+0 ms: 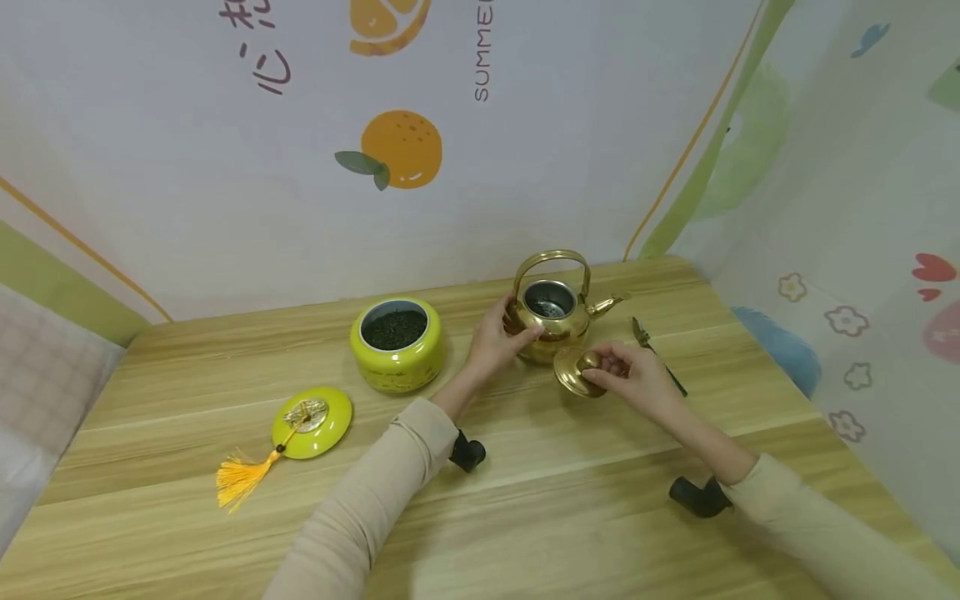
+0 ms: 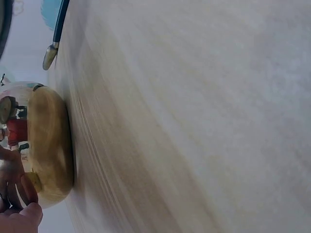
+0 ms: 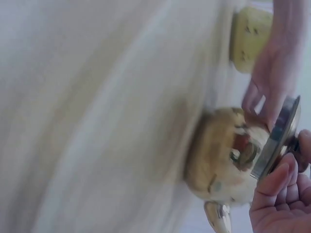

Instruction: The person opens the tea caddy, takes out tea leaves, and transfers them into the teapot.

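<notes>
A brass teapot [image 1: 550, 329] stands on the table without its lid, its arched handle up and its spout to the right. A metal strainer shows inside its mouth. My left hand [image 1: 497, 340] holds the pot's left side, thumb across the front and fingers round behind. My right hand [image 1: 636, 379] pinches the knob of the brass lid [image 1: 572, 375], holding it tilted in front of the pot, below the spout. The lid [image 3: 278, 141] also shows edge-on in the right wrist view. In the left wrist view, the teapot [image 2: 51, 145] sits at the left edge.
A yellow-green jar [image 1: 397, 367] of dark loose tea stands left of the teapot. Its lid [image 1: 330, 423], with an orange tassel [image 1: 243, 479], lies nearer the front left. A dark-handled tea scoop [image 1: 666, 362] lies right of the pot. A patterned cloth wall rises behind the table.
</notes>
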`<state>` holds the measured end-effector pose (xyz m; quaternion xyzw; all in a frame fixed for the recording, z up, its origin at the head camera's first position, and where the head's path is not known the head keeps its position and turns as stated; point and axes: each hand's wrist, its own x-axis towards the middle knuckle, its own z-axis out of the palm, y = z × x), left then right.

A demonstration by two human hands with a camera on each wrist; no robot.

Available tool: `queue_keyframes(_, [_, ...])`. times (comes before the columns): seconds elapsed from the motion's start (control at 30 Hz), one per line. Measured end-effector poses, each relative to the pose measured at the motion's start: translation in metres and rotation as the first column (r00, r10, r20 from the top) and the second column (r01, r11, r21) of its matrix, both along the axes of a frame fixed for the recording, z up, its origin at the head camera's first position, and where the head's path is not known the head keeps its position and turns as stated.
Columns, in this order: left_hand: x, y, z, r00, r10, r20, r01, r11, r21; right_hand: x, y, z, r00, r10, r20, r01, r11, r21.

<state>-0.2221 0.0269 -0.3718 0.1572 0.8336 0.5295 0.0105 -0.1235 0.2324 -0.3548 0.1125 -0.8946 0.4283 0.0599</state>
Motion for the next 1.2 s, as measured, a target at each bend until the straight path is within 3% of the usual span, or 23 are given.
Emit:
queue_keyframes(0.2, [-0.001,-0.001,0.001,1.0,-0.001,-0.009,0.0,1.0,-0.015,-0.012,0.002,0.016,0.993,-0.093,-0.073,0.089,0.994,-0.063])
queue_keyframes(0.43, [-0.001,-0.002,0.001,1.0,-0.001,-0.012,0.001,1.0,-0.001,-0.034,-0.006,0.023,0.976,-0.157,-0.151,0.144,0.985,-0.09])
queue_keyframes(0.83, [0.001,-0.002,0.001,1.0,-0.019,-0.017,0.019,1.0,0.007,-0.067,-0.027,0.022,0.956,-0.139,-0.259,0.139,0.99,-0.019])
queue_keyframes(1.2, [0.001,-0.002,0.001,1.0,-0.022,-0.016,0.022,1.0,0.007,-0.083,-0.037,0.021,0.954,-0.147,-0.262,0.165,0.985,0.047])
